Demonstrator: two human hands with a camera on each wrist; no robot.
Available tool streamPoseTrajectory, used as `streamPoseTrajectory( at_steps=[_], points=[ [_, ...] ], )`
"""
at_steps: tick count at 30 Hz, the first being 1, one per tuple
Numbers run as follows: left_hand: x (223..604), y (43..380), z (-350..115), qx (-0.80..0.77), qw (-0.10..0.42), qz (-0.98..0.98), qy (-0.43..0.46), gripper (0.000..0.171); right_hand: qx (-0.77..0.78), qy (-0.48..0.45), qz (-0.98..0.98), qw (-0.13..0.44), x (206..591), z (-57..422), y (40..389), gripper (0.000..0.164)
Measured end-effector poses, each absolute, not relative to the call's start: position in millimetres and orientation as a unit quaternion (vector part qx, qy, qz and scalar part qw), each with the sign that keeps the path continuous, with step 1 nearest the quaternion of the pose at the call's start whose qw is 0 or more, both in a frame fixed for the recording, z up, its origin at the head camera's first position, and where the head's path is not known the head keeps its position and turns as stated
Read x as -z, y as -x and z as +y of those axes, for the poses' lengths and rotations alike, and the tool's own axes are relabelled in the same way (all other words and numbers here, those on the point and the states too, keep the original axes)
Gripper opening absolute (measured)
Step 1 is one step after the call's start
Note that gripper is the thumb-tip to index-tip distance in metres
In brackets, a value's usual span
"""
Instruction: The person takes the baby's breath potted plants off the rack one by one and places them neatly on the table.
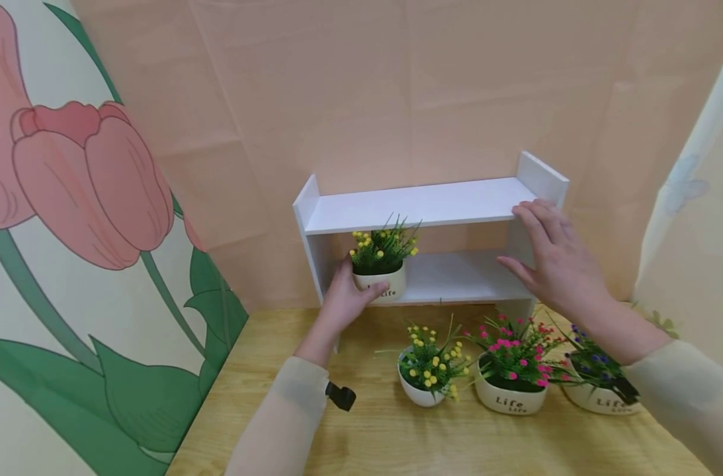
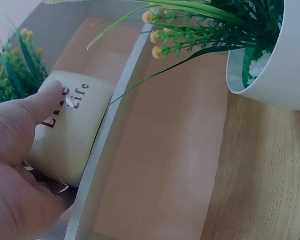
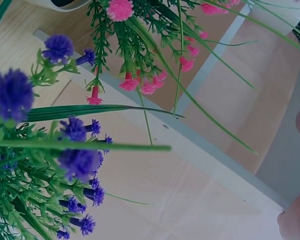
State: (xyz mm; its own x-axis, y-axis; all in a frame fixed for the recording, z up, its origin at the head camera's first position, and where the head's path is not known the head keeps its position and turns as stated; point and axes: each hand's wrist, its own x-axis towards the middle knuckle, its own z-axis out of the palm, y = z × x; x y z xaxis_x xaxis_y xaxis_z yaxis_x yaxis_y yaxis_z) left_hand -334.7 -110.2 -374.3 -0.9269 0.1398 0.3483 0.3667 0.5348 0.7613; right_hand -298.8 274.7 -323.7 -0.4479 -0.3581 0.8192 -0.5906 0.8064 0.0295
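My left hand [image 1: 344, 297] grips a cream oval pot of yellow flowers [image 1: 391, 285], its thumb across the "Life" lettering. The pot is at the left end of the lower shelf of a white two-tier rack [image 1: 462, 274]. In the left wrist view, the pot's base [image 2: 70, 165] is right at the shelf's front edge. My right hand [image 1: 560, 254] has its fingers extended, fingertips at the right front edge of the upper shelf [image 1: 421, 201]. Only a bit of that hand [image 3: 297, 220] shows at the right side of the right wrist view.
On the wooden table [image 1: 373, 430] before the rack stand a round white pot of yellow flowers [image 1: 421, 395], a pot of pink flowers [image 1: 510, 400] and a pot of purple flowers [image 1: 599, 400]. A tulip-printed panel [image 1: 99, 264] borders the left side.
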Motion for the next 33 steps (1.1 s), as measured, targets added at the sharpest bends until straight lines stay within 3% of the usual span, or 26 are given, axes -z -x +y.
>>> streamPoseTrajectory(
  at_steps=[13, 27, 33],
  points=[
    [378, 334, -110, 0.455, 0.125, -0.873, 0.122, 0.106, -0.131, -0.28, -0.841, 0.444, 326, 274, 299, 0.101],
    [378, 308, -123, 0.469, 0.147, -0.861, 0.133, 0.099, -0.137, -0.28, -0.839, 0.445, 327, 272, 292, 0.099],
    [378, 294, -133, 0.483, 0.151, -0.849, 0.155, 0.107, -0.136, -0.277, -0.839, 0.448, 328, 269, 288, 0.1]
  ],
)
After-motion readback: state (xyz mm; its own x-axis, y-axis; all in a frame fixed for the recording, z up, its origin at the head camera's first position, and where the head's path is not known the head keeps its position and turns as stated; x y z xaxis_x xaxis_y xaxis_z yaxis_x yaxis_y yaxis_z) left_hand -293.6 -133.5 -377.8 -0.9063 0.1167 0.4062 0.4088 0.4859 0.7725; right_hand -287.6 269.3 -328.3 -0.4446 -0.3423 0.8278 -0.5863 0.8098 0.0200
